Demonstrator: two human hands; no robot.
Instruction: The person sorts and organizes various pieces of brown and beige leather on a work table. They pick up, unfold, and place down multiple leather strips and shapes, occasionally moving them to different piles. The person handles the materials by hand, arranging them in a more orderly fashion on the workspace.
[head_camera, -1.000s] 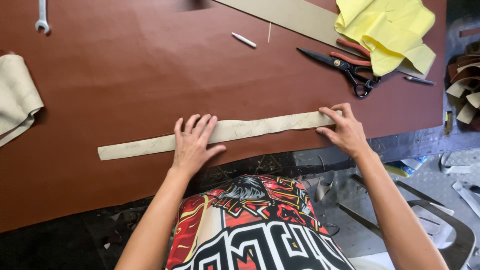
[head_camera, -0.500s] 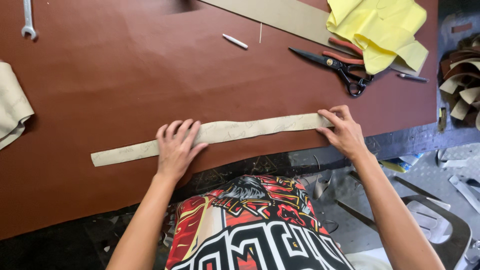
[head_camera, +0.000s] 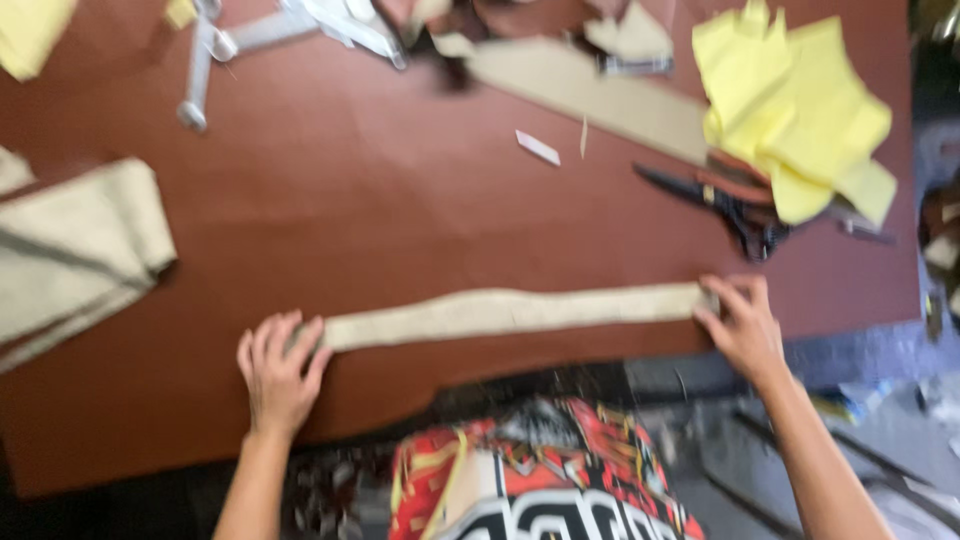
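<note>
A long beige strip (head_camera: 510, 311) of fabric-like material lies lengthwise near the front edge of a large reddish-brown sheet (head_camera: 380, 210). My left hand (head_camera: 278, 372) lies flat with fingers spread on the strip's left end and covers it. My right hand (head_camera: 738, 328) presses on the strip's right end with its fingertips. The strip runs nearly straight between the two hands, with a slight wave. The picture is blurred by motion.
Folded beige cloth (head_camera: 75, 250) lies at the left. Black scissors (head_camera: 715, 205) with brown handles and crumpled yellow sheets (head_camera: 790, 110) sit at the right back. A wide beige band (head_camera: 600, 95), a small white chalk piece (head_camera: 538, 147) and a metal tool (head_camera: 200, 70) lie further back.
My left hand has slid left along the strip to its end. The right hand stays at the right end. The view has tilted and shows more of the back of the sheet.
</note>
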